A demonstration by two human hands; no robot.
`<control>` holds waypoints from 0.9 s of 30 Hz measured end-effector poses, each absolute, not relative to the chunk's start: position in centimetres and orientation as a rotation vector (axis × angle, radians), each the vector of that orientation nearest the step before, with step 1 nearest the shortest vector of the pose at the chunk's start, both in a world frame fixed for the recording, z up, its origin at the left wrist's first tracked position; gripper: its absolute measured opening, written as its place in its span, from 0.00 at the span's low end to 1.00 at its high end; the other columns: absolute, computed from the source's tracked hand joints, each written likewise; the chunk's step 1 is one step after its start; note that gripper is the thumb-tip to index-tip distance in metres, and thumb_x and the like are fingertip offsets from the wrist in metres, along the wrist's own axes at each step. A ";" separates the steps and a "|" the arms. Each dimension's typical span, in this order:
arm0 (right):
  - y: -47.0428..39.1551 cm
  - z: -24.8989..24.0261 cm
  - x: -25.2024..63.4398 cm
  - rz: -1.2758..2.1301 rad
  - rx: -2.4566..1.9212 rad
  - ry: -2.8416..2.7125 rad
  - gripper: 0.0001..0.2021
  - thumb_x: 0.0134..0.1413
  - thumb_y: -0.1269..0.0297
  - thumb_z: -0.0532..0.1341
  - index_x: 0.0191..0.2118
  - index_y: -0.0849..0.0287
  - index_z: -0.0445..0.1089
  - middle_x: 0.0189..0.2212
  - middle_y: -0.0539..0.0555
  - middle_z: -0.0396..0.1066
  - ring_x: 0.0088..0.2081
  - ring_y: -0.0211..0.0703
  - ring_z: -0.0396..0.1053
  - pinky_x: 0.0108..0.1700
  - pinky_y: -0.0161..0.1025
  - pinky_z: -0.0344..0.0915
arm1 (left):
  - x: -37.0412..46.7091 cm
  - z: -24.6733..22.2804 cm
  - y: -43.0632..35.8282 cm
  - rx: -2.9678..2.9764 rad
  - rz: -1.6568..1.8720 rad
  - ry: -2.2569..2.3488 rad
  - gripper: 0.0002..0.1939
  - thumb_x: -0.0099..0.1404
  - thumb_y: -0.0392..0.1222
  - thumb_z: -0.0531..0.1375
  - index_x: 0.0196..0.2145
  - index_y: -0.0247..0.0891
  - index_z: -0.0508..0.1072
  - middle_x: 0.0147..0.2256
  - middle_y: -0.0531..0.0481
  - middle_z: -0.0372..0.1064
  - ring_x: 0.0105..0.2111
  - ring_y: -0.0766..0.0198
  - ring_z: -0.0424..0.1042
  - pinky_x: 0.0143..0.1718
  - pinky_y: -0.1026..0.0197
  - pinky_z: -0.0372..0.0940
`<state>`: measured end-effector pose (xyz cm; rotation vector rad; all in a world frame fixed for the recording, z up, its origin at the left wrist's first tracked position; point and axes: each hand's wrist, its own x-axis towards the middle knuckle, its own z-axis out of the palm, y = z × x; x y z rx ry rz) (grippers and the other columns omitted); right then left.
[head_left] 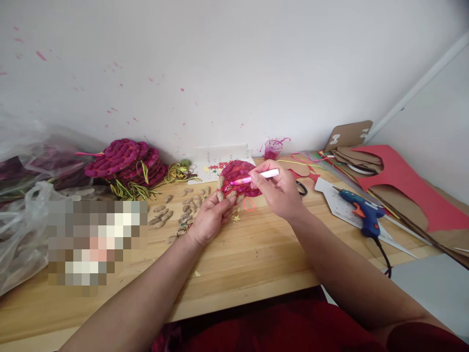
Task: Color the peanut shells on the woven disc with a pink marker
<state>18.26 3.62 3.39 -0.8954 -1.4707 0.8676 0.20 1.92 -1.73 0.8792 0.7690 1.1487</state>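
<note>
Near the middle of the wooden table, my left hand (212, 215) grips the lower left edge of a red piece covered with peanuts (238, 171). Most of its peanuts are magenta; a few along the left and lower edge are plain tan. My right hand (274, 190) is closed round a brush with a white handle (270, 173), its pink tip touching the piece at the left. A small orange loop (249, 204) hangs below the piece. Loose peanuts (188, 208) lie to the left of my left hand.
Stacked magenta peanut pieces (126, 161) and plastic bags (25, 230) are at the left. A cup of magenta paint (273, 148) stands by the wall. To the right lie a blue glue gun (366, 212), red sheet (399, 181) and cardboard pieces (357, 156).
</note>
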 end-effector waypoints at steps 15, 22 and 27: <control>3.4 3.1 18.3 0.782 -0.918 -1.508 0.13 0.63 0.52 0.66 0.36 0.56 0.72 0.26 0.49 0.72 0.25 0.36 0.63 0.27 0.36 0.57 | 0.2 -1.8 1.9 0.869 1.145 0.787 0.28 0.49 0.52 0.78 0.28 0.39 0.63 0.25 0.58 0.59 0.19 0.75 0.50 0.20 0.67 0.45; 3.2 3.4 18.5 0.713 -0.923 -1.597 0.09 0.64 0.57 0.65 0.38 0.56 0.73 0.30 0.50 0.74 0.29 0.38 0.67 0.30 0.37 0.60 | 0.0 -1.8 1.9 0.912 1.137 0.794 0.29 0.51 0.52 0.78 0.26 0.39 0.61 0.24 0.58 0.58 0.19 0.75 0.50 0.20 0.67 0.46; 3.1 4.0 18.8 0.516 -0.918 -1.774 0.05 0.64 0.61 0.65 0.38 0.56 0.74 0.33 0.51 0.76 0.33 0.40 0.69 0.35 0.39 0.64 | 0.1 -1.6 1.9 0.860 1.125 0.790 0.30 0.48 0.50 0.79 0.25 0.39 0.59 0.23 0.60 0.55 0.19 0.75 0.49 0.20 0.68 0.45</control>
